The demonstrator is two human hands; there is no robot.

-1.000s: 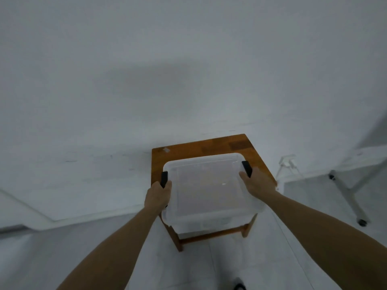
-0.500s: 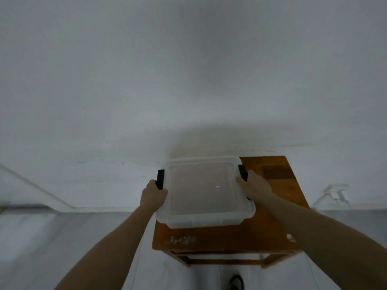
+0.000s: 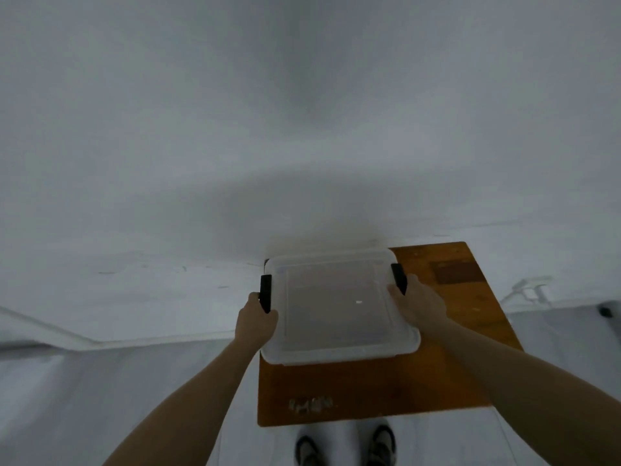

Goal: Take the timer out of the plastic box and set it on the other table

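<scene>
A translucent plastic box [image 3: 336, 311] with a closed lid and two black side latches rests on the left rear part of a small wooden table [image 3: 386, 391]. My left hand [image 3: 257, 319] grips the box's left side, by the left latch [image 3: 265, 292]. My right hand [image 3: 418, 306] grips the right side, by the right latch [image 3: 399, 278]. A dim dark shape shows through the cloudy lid; the timer itself cannot be made out.
The table stands against a white wall [image 3: 302, 129]. Pale scuff marks [image 3: 311, 405] sit near the table's front edge. My shoes [image 3: 346, 447] are on the light floor just in front. A white cable or plug [image 3: 527, 289] lies by the wall at the right.
I have stepped up to the table while carrying the box in both hands; the box has come down onto the tabletop. The table now fills more of the view, and my shoes show.
</scene>
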